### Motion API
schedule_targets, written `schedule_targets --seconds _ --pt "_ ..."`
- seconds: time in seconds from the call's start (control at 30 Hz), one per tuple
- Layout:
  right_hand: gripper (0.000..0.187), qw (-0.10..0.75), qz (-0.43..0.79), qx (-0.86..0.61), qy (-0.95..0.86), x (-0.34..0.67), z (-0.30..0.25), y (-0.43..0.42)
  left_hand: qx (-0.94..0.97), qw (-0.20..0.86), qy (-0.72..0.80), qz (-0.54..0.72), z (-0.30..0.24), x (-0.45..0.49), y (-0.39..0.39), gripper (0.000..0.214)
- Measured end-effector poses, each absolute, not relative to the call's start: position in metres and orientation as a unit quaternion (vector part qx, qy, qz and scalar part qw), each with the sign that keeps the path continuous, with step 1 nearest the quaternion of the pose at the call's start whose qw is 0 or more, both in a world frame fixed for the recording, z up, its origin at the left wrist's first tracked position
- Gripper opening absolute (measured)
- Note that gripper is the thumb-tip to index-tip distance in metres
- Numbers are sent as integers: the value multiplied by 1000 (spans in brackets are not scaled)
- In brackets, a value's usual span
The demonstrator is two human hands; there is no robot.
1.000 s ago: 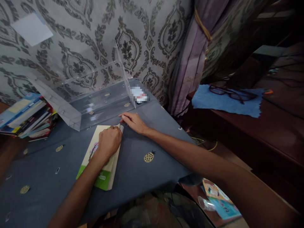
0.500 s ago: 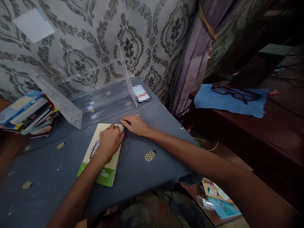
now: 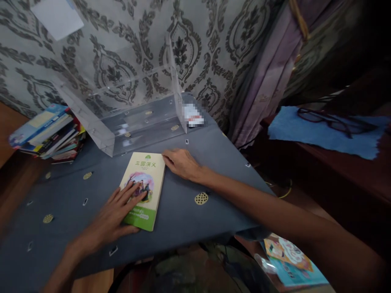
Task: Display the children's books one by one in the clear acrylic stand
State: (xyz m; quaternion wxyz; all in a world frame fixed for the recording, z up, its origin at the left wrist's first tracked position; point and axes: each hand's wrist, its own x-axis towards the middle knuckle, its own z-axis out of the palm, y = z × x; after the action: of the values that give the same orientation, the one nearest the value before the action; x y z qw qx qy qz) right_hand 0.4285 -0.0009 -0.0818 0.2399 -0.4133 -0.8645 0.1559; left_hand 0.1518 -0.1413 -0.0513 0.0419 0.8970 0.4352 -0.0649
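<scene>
A paperback book [image 3: 157,179] with a cream and green cover lies flat on the grey tablecloth, its cover picture and Chinese title facing up. My left hand [image 3: 117,211] rests on its lower left part with the fingers stretched out and spread, the thumb at the bottom edge. At the book's top right corner, my right hand [image 3: 181,163] has its fingers drawn together, pinching the corner. Its fingertips are partly hidden, and the forearm stretches in from the right.
Behind the book stands a clear acrylic rack [image 3: 104,136]. A stack of books [image 3: 50,132] sits at the left. Glasses [image 3: 324,118] lie on a blue cloth [image 3: 284,126] on the dark red furniture at the right. More books [image 3: 293,260] lie below the table edge.
My left hand has slid from the book's upper part down to its lower left, and its curled fingers have spread flat, uncovering the title. My right hand stays at the top right corner.
</scene>
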Motion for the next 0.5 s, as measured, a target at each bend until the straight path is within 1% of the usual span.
schedule_targets --seconds 0.13,0.3,0.5 --pt "21 263 169 -395 -864 423 -90 12 890 17 455 -37 -62 162 -143 76" --pt "21 284 168 -345 -878 413 -95 39 871 -15 490 0 -71 181 -134 72" --pt "24 283 160 -339 -883 405 -100 63 857 -38 514 25 -76 201 -124 65"
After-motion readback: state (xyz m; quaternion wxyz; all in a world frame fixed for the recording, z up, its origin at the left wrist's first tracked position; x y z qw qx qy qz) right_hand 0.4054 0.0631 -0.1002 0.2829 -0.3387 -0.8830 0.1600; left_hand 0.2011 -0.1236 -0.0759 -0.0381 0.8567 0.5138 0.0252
